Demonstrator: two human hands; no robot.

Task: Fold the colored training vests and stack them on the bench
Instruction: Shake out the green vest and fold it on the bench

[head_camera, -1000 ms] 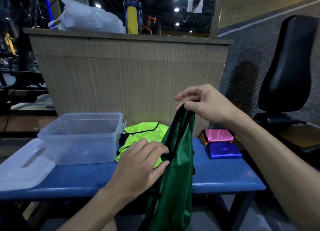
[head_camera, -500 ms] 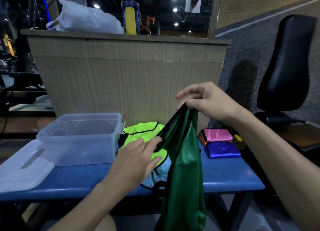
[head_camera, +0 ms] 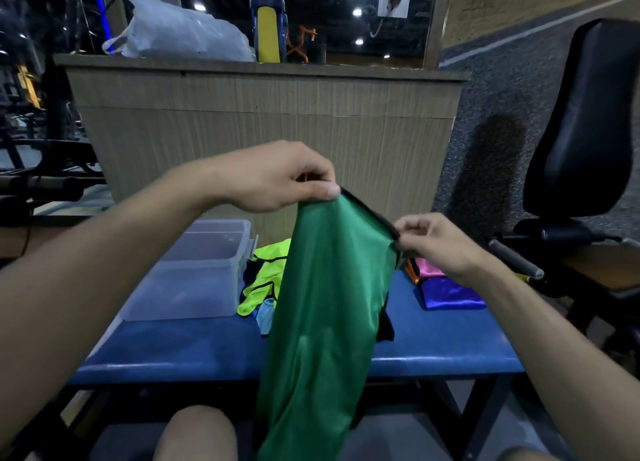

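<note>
Green vest (head_camera: 322, 304) hangs in front of the blue bench (head_camera: 433, 343), its black-trimmed top edge pinched by the raised left hand (head_camera: 277, 178) and, lower, by the right hand (head_camera: 436, 244), both forearms outstretched.

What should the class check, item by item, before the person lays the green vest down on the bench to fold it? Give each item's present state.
1. Left hand pinches the green vest top edge: ok.
2. Right hand pinches the black trim: ok.
3. Vest spread flat: not ok, it hangs bunched.
4. Bare blue bench space in front: ok.
5. Folded stack, blue vest under pink vest, apart from the landing spot: ok.
6. Neon yellow vest out of the way: cannot tell.
</note>
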